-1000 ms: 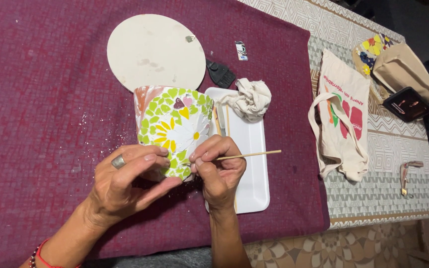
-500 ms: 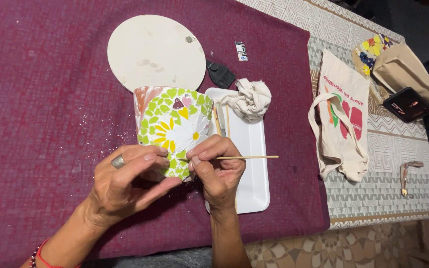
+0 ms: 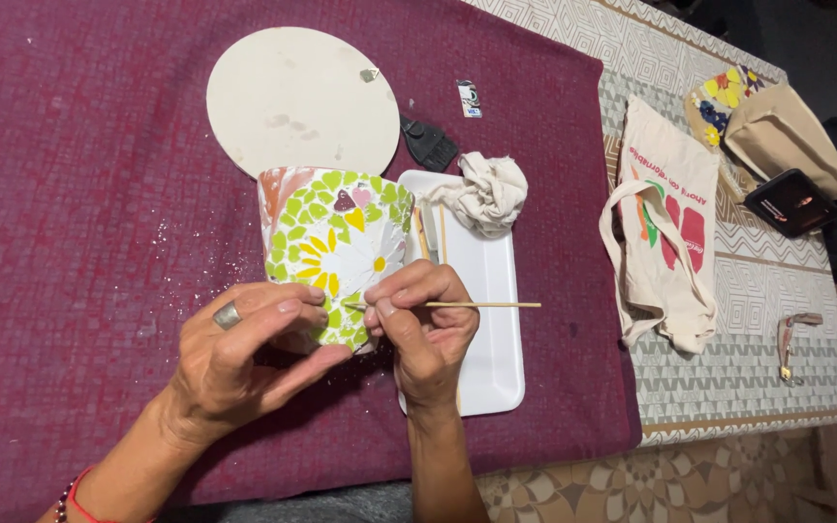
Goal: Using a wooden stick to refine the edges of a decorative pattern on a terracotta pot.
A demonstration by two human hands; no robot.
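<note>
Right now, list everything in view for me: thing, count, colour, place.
Mosaic pot: 1, green, yellow, white; centre, on its side.
Thin stick: 1, tan; tip at the pot.
Round board: 1, cream; above the pot.
Tray: 1, white; right of the pot.
Rag: 1, off-white; on the tray's top end.
Cloth: 1, maroon; under everything.
Tote bag: 1, cream; right.
Left hand: steadies the pot.
Right hand: pinches the stick.

Single head-worn camera, looking steeply down from the near edge. It sits close above the surface (image 3: 70,194). Floor shows at far right.
</note>
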